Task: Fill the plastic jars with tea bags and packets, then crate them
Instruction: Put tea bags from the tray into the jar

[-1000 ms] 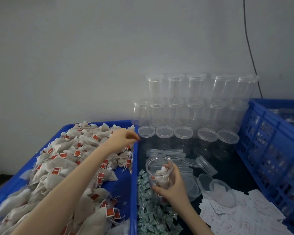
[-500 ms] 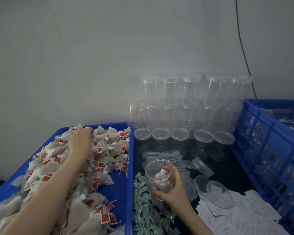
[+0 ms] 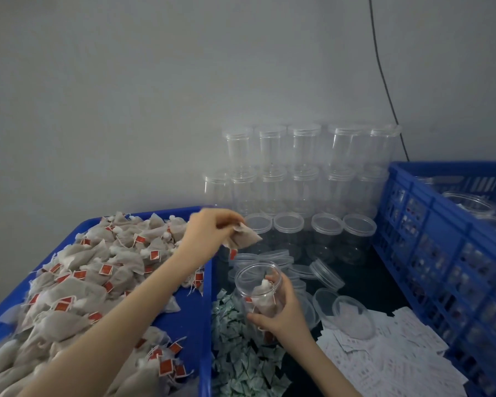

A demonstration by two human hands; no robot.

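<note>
The left hand (image 3: 209, 233) pinched a tea bag (image 3: 245, 239) in its fingers above the open jar (image 3: 259, 287), which the right hand (image 3: 284, 313) gripped.

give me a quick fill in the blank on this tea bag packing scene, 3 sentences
1. The left hand pinches a ____ above the open jar.
2. The right hand grips a clear jar that already holds at least ____ tea bag.
3. The loose tea bags lie heaped in a tray coloured ____.

Missing words: tea bag; one; blue
</note>
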